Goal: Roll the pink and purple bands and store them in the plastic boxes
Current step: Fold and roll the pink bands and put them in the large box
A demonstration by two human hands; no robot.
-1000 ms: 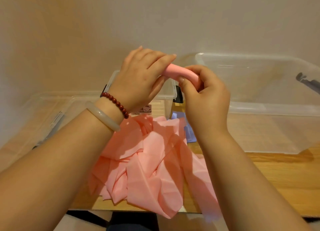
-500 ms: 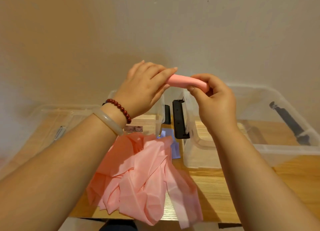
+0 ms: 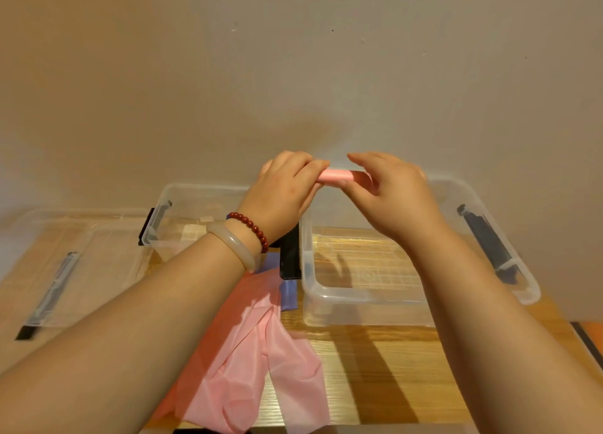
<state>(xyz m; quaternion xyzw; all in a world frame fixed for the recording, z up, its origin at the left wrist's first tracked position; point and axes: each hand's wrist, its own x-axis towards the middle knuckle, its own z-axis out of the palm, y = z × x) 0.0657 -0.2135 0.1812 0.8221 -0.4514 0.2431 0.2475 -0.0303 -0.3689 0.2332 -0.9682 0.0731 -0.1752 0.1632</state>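
**Pink roll held crosswise over the big clear box**

The left hand [image 3: 287, 194] and the right hand [image 3: 393, 197] hold one tightly rolled pink band [image 3: 336, 175] between them. It is raised off the wooden tabletop [image 3: 375, 371] and, seen from the head camera, lies in line with the far left corner of the large clear plastic box [image 3: 359, 298]. The roll's long axis runs left to right, roughly level and along that box's far rim.

The left hand's fingers curl over the roll's left end. The right hand pinches the right end, thumb beneath and fingers arched over the top. The left forearm hides whether a loose tail hangs from the roll.

The open box lies directly below and slightly nearer the person than the roll, so storing it looks like a short descent. The right hand sits over the box's interior and the left hand over its left wall, so the right is probably the better placed to carry the roll down. As held, the roll should fit between the walls without turning.

A smaller clear plastic box [image 3: 195, 190] stands just left of the large one. Near its front left corner lie the loose pink bands [image 3: 261, 358] and a purple band [image 3: 288, 295], none of them rolled yet.
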